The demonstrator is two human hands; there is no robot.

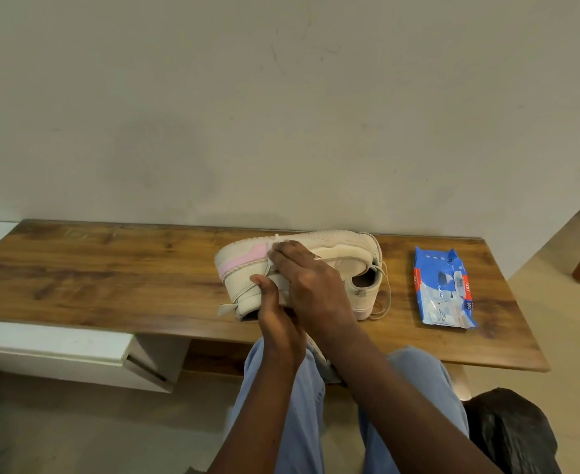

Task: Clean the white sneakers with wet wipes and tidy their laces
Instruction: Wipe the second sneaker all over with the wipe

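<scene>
At the near edge of the scene, a seated person's knees in blue trousers [281, 398] point toward a low wooden surface [117, 268], with a black bag [510, 436] on the floor to the near right. Both arms reach forward over the knees. The left hand [274, 313] is clamped on the near left end of a white sneaker [237, 268] with a pink panel, thumb hooked over its edge, holding it tipped on its side above the surface. The right hand [305, 278] lies across the same sneaker, its fingers fairly straight and pressing a white wipe [276, 241] against the upper just beside the pink panel. A second sneaker [360, 295] stands against it on the right, opening upward, and loose laces [386, 292] trail down at that end. Further right, apart from the shoes, a blue pack of wet wipes [442, 289] lies flat on the surface. A white drawer unit [52, 347] sits under the left end, and a plain pale wall [281, 114] rises behind.
</scene>
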